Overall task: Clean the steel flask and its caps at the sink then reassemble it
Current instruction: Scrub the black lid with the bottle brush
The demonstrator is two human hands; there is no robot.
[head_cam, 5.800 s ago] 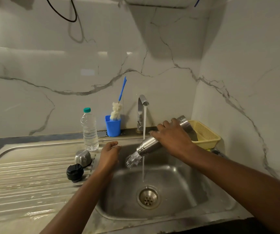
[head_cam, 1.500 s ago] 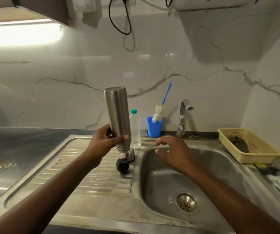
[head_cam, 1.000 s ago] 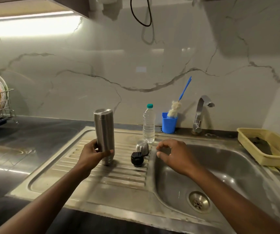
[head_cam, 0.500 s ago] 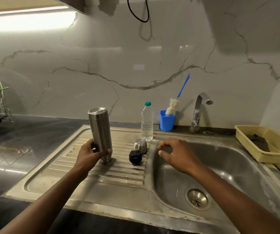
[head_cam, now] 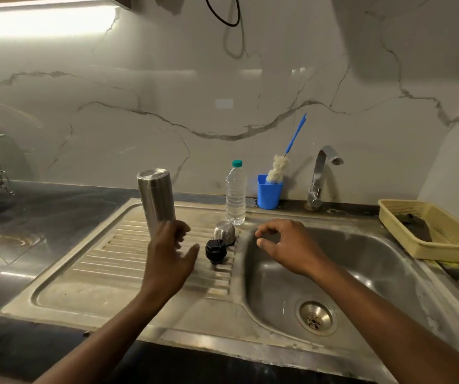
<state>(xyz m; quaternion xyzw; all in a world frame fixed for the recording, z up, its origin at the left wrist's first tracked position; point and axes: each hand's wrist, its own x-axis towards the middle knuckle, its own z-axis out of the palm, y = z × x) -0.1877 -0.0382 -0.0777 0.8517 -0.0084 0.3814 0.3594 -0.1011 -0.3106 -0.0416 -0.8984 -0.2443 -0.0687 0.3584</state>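
Steel flask (head_cam: 156, 200), brushed and dull, stands upright with its flat end up on the ribbed drainboard (head_cam: 106, 261). The left hand (head_cam: 168, 256) hides the flask's foot, fingers loosely spread and blurred; whether they touch it I cannot tell. Just right of the flask lie a black cap (head_cam: 215, 250) and a steel cap (head_cam: 224, 233). Farther right of the flask the right hand (head_cam: 286, 246) hovers over the sink basin (head_cam: 361, 273), loosely curled and empty. Dark table (head_cam: 42, 214) lies left of the flask, and veined marble wall (head_cam: 167, 92) rises behind it.

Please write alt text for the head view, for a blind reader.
A steel flask stands on the drainboard behind the open left hand; its black cap and steel cap sit beside it; the right hand hovers empty.
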